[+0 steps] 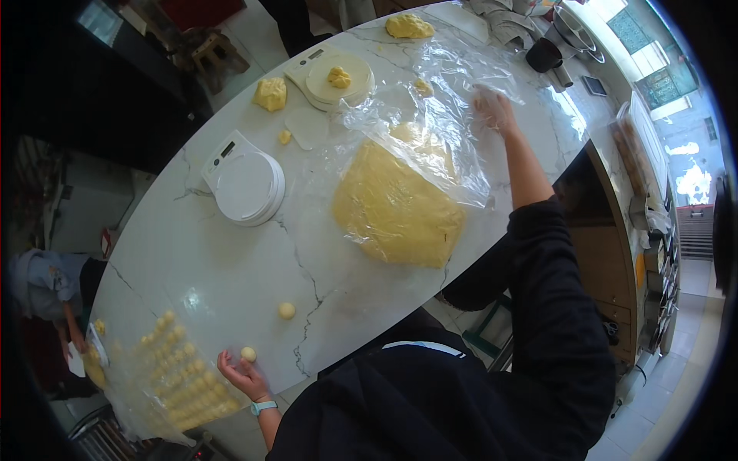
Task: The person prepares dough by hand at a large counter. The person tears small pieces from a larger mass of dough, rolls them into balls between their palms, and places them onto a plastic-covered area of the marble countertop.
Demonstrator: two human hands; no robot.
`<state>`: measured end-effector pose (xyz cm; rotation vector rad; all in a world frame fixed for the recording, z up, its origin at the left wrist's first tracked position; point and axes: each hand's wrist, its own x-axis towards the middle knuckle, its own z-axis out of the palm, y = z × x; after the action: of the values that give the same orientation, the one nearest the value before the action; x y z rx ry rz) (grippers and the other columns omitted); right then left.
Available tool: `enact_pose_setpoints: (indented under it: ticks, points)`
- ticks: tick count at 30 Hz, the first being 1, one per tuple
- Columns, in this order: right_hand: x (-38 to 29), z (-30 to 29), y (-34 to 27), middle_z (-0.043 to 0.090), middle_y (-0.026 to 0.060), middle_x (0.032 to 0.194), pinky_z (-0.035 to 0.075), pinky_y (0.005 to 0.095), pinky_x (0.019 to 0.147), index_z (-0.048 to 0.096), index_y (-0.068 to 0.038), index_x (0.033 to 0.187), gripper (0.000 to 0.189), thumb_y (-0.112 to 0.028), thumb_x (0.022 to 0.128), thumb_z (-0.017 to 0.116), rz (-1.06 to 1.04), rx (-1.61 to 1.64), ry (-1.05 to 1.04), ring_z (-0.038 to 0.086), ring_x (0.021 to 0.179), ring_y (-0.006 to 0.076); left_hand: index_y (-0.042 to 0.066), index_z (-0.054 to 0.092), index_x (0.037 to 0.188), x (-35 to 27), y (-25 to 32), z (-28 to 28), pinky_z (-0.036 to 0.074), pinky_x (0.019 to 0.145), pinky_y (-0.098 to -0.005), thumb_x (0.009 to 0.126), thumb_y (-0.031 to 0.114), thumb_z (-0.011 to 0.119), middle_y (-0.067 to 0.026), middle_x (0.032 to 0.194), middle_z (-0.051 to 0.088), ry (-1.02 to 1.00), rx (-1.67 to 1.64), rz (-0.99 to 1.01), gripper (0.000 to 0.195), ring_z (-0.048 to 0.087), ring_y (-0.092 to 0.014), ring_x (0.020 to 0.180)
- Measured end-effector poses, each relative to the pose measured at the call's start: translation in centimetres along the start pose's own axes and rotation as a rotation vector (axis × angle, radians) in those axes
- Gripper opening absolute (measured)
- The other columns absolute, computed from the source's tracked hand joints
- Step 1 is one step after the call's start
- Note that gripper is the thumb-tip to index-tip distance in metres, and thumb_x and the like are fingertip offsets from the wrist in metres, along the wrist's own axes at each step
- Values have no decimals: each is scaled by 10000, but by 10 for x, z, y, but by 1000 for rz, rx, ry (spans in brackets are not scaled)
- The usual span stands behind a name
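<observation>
My right hand grips the edge of a clear plastic sheet at the table's far right. That sheet partly covers a large slab of yellow dough and a small dough lump. Near the front edge, my left hand is turned partly upward with curled fingers apart. A small dough ball touches its thumb side; whether it is held or rests on the table I cannot tell. Another dough ball lies farther in. To the left, rows of dough balls sit under clear plastic film.
A white digital scale stands left of the slab. Another scale bears a dough piece. Dough chunks and a pale scraper lie nearby. A dark cup stands at back right. Another person works at the left end.
</observation>
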<state>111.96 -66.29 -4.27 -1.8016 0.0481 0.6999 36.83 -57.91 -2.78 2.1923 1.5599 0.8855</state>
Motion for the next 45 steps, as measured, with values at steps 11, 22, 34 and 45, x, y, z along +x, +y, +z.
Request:
enact_pose_setpoints:
  ticks: [11,22,34,45]
  points:
    - [-276,25,-63,650,99,850,475,273,642,615,-17,1012,195,-71,833,559,-892,-592,-48,614,712,161,2,428,1175,3,-2,-1,385,844,-380,862,350,547,-154,1161,452,-19,25,-20,483,458,-288,1014]
    - [-410,177,154,536,108,979,454,368,781,578,-49,914,163,-109,775,640,-1107,-657,-771,530,929,277,47,428,1222,48,75,7,352,929,-397,739,200,695,-135,1221,444,-204,-88,420,573,433,-310,1124]
    - [-457,221,151,548,105,962,452,339,723,591,-54,886,125,-66,769,634,-1177,-627,-741,557,852,275,33,609,984,106,55,17,470,790,-358,729,93,663,-117,934,616,-262,-405,417,268,572,-289,890]
    - [-420,239,180,530,106,820,402,394,728,462,-53,837,162,-97,749,591,-1036,-411,-845,510,823,299,5,404,1230,28,-14,-21,318,964,-433,795,280,640,-217,1235,395,-127,-359,125,567,369,-363,1157]
